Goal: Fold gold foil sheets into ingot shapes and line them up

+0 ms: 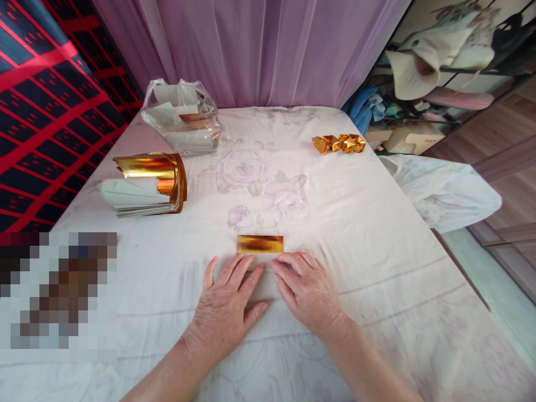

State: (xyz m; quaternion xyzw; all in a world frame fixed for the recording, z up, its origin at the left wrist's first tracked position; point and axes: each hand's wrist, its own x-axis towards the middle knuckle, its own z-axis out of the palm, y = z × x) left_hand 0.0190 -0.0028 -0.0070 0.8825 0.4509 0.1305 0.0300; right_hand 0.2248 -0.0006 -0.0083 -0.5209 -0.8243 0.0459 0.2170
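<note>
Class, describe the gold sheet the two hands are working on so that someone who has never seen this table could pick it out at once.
Start at the table covered with a pale floral cloth. At its near edge both hands lie flat, left hand and right hand. The gold paper strip lies just beyond their fingertips. Unlike the curled gold stack to the left and the folded gold pieces far right, it is one flat rectangle.

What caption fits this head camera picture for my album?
Two hands, left and right, press flat on a gold paper on a flowered cloth.

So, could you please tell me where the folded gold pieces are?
The folded gold pieces lie far right on the table, beyond the right hand.
</note>
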